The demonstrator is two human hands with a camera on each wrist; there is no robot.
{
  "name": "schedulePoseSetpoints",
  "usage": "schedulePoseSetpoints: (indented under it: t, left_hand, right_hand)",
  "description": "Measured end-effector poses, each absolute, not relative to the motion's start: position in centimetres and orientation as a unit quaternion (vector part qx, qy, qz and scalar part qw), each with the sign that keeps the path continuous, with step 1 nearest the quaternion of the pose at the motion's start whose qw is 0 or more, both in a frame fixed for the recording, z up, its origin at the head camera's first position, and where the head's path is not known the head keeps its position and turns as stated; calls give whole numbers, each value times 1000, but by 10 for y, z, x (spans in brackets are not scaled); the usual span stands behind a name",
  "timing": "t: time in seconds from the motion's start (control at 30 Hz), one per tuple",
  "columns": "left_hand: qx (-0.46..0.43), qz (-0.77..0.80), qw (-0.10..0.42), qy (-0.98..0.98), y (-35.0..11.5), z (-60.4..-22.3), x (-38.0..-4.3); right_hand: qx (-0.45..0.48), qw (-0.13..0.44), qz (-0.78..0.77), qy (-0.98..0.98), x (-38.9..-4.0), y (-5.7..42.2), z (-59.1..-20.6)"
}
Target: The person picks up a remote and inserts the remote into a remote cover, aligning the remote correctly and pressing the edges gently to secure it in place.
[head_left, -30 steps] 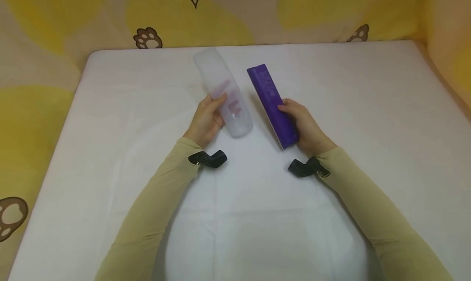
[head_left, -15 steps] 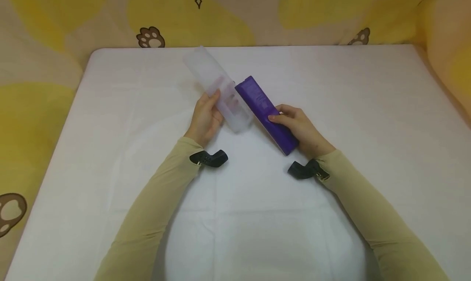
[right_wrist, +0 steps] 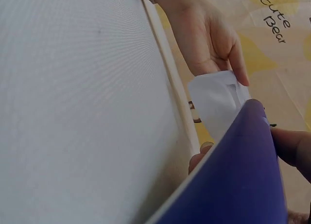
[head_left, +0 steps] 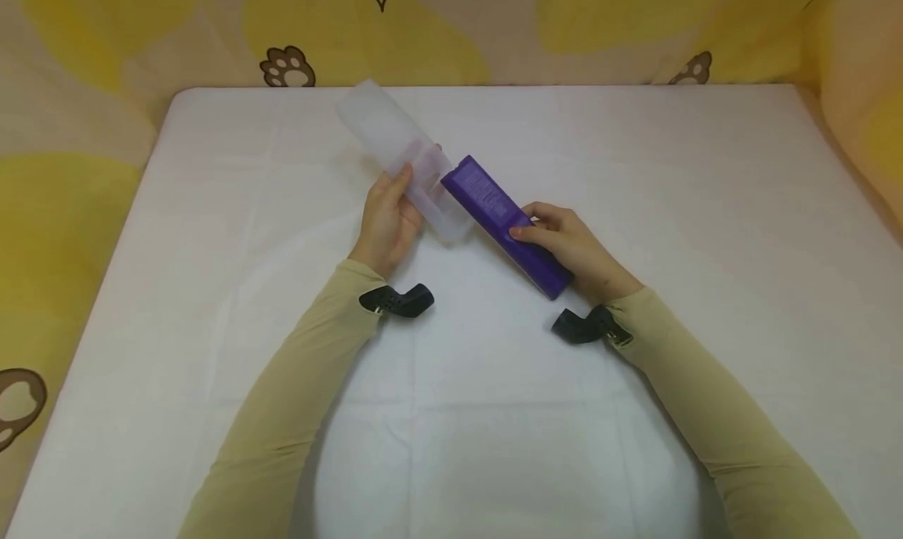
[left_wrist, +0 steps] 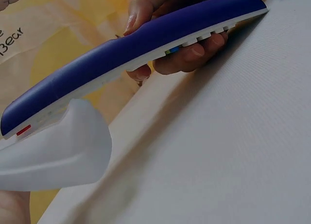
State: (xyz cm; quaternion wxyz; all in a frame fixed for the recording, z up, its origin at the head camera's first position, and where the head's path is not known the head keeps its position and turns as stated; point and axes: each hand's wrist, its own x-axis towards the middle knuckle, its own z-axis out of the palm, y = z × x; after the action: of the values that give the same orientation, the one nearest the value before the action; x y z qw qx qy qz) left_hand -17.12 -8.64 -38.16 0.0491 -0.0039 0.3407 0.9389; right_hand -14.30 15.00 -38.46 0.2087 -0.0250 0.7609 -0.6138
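My left hand holds a translucent soft remote cover, thumb on its upper side and fingers behind. My right hand grips a purple-backed remote control, thumb across the back and fingers underneath. In the left wrist view the remote shows a white underside with pale buttons, a blue-green one and a red one at the far end. That end lies right at the rim of the cover. From the right wrist, the cover appears just beyond the remote's tip. Both things are tilted above the table.
A white-covered table spreads beneath both arms. Yellow fabric with paw prints hangs along its back and sides. A black wrist camera is strapped to the left sleeve, another to the right sleeve.
The remote has tilted and moved left until its far end overlaps the cover. The cover has tilted further, its upper end swinging left. Both hands keep their hold.
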Motion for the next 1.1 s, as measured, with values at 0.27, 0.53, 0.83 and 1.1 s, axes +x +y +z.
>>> schedulePoseSetpoints:
  t: [0.27,0.53,0.83,1.1]
  left_hand:
    - [32,929,36,368,-85,-383,-170]
    - [41,926,37,372,-84,-383,-170]
    - [43,926,34,375,-84,-383,-170]
    - [33,931,35,361,-84,-385,-170]
  right_hand:
    - [-30,231,-579,782,-142,149,-383]
    - [-35,232,-567,790,-143,149,-384]
    - [-42,213,-559,800,-142,146,-381]
    - [-42,192,-535,822,-141,146,-379]
